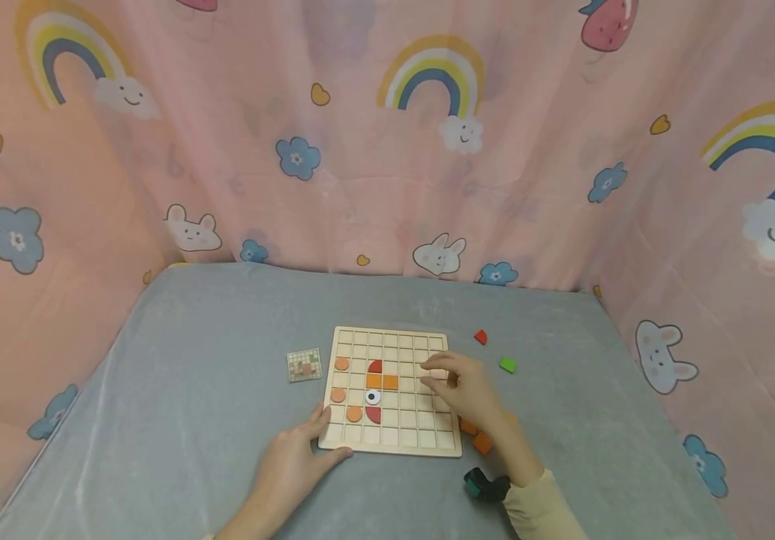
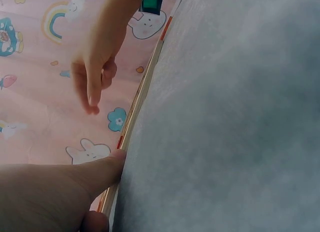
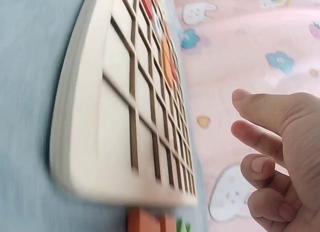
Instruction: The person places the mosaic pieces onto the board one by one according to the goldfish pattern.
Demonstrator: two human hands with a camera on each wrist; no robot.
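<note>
Cloth (image 1: 218, 360): left grip (image 1: 295, 452) clasps board (image 1: 425, 421); right grip (image 1: 466, 384) parted, empty; forearm (image 1: 518, 451) overlaps orange blocks (image 1: 482, 443).

Grid board (image 1: 408, 420): wood, smooth, matt. Discs (image 1: 341, 364): smooth, matt. Bench cover (image 1: 211, 360): soft-looking cloth, matt. Backdrop (image 1: 360, 202): thin, cloth-like, printed, creased. Sleeve (image 1: 541, 511): matt cloth.

A pink rainbow-print curtain (image 1: 367, 202) hangs behind a grey-covered table (image 1: 205, 337)
</note>
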